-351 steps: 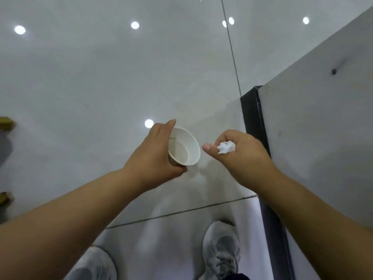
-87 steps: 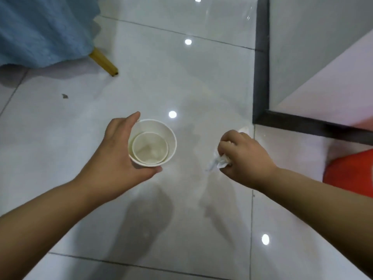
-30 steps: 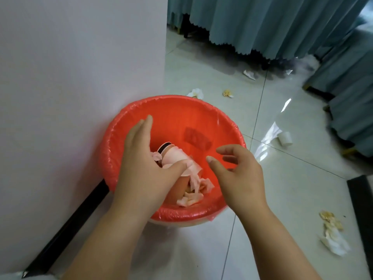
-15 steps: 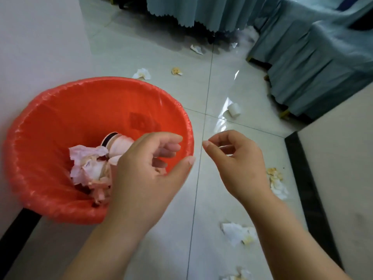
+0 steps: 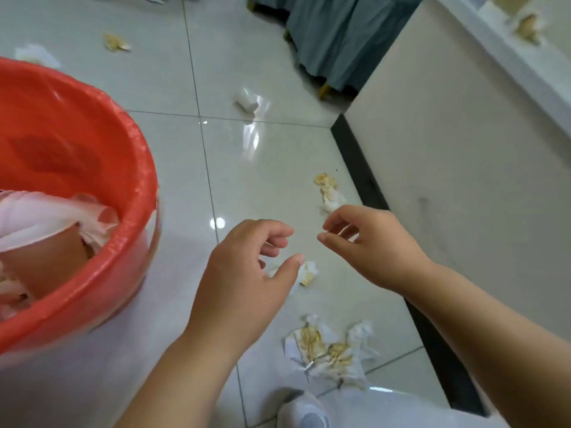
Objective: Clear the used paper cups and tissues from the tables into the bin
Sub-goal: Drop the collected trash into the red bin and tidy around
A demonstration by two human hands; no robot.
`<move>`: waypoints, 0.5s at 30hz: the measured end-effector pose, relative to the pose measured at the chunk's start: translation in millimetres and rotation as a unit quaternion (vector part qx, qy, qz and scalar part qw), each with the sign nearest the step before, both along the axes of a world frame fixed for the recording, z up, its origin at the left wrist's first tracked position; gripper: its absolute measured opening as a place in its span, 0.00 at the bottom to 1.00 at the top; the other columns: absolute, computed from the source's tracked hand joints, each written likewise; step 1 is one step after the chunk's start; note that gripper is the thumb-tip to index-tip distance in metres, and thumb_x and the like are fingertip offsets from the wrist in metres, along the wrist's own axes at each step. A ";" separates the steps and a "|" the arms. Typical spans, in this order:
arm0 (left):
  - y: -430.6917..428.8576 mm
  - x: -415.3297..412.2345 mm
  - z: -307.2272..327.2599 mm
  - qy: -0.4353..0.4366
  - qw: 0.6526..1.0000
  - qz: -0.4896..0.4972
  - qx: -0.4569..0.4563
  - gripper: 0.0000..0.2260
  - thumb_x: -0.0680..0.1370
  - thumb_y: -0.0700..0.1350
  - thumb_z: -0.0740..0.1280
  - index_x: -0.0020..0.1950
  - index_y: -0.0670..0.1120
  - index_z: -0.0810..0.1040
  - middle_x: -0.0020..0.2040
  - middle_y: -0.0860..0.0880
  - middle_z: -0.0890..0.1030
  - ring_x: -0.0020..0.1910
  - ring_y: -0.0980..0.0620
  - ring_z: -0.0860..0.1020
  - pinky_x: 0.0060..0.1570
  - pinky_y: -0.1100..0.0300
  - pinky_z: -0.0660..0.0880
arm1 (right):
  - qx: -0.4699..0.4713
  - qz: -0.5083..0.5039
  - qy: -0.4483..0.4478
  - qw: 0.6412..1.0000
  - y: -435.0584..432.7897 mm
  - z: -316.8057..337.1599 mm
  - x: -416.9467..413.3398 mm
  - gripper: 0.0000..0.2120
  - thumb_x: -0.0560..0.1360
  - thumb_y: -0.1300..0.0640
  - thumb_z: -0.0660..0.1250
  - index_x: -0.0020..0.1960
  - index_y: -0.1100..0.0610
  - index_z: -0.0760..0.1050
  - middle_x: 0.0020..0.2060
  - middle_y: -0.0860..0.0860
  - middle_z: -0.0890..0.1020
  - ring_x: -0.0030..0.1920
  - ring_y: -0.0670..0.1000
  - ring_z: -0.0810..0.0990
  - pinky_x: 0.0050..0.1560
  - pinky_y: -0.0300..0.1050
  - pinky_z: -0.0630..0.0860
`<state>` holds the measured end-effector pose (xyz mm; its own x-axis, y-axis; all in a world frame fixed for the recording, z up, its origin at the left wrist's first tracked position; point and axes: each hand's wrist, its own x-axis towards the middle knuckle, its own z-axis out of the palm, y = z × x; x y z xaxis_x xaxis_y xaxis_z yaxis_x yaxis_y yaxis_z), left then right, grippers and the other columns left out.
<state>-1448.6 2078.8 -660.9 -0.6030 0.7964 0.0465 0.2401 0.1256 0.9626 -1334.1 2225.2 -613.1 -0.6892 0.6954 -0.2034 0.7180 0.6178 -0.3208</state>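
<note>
Head view looks straight down on glossy pale floor tiles point(image 5: 278, 168) crossed by thin dark grout lines. Both hands hover above the tiles, close together but not touching. The left hand point(image 5: 244, 273) holds nothing, its fingers loosely curled and the thumb standing out to the side. The right hand point(image 5: 377, 245) is likewise empty, with softly bent fingers and the thumb pointing toward the left hand.

At the left edge stands the round bin point(image 5: 133, 168), lined with a thin, shiny red plastic bag stretched over its rim. Inside it sits a paper cup point(image 5: 46, 261), tinted orange by the liner, with crumpled tissues point(image 5: 46, 211) lying on and around it.

More litter lies on the floor. A small wadded tissue point(image 5: 309, 271) shows just past the left thumb. A larger torn tissue point(image 5: 327, 347), spread flat and blotched yellow-brown, lies near a white mesh shoe point(image 5: 304, 412). Another stained wad point(image 5: 329, 193) lies near the black skirting strip point(image 5: 358, 168) at the foot of a matte beige wall point(image 5: 463, 149). Farther off, a small white cup point(image 5: 247, 101) lies on its side. Pleated teal cloth point(image 5: 340, 35) hangs to the floor at the top.
</note>
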 end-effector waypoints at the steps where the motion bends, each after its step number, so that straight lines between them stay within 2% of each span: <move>1: 3.5 7.0 -5.9 0.007 1.000 -0.022 -0.014 0.13 0.70 0.47 0.73 0.47 0.62 0.74 0.45 0.62 0.78 0.47 0.63 0.77 0.43 0.71 0.73 | -0.001 -0.010 -0.008 1.000 3.2 -2.4 12.7 0.07 0.76 0.46 0.66 0.50 0.47 0.76 0.43 0.42 0.80 0.44 0.41 0.78 0.44 0.36 0.76; 7: 5.3 37.0 -44.5 0.067 0.984 -0.136 -0.092 0.13 0.71 0.46 0.73 0.50 0.59 0.75 0.46 0.62 0.76 0.49 0.65 0.74 0.42 0.72 0.70 | -0.030 -0.067 -0.061 0.995 16.6 -26.2 88.5 0.05 0.76 0.46 0.66 0.48 0.46 0.74 0.43 0.42 0.78 0.44 0.41 0.78 0.42 0.37 0.74; 10: 0.2 52.2 -68.1 0.087 0.968 -0.194 -0.135 0.12 0.71 0.48 0.73 0.50 0.60 0.75 0.46 0.64 0.75 0.51 0.66 0.74 0.43 0.72 0.69 | -0.052 -0.107 -0.074 0.990 17.8 -56.2 131.4 0.07 0.75 0.47 0.66 0.51 0.48 0.75 0.43 0.42 0.79 0.43 0.42 0.77 0.43 0.39 0.75; 15: 5.0 64.0 -108.1 0.127 0.931 -0.278 -0.199 0.11 0.72 0.48 0.72 0.52 0.57 0.77 0.46 0.65 0.74 0.48 0.64 0.75 0.46 0.68 0.71 | -0.123 -0.166 -0.130 0.970 9.0 -134.6 187.5 0.16 0.75 0.47 0.68 0.60 0.50 0.73 0.54 0.46 0.78 0.50 0.46 0.77 0.51 0.43 0.76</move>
<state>-1384.5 2083.7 -769.0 -0.1015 0.9669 -0.2340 0.5887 0.2480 0.7694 -1146.6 2234.2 -747.7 -0.3393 0.7785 -0.5280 0.9404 0.2677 -0.2096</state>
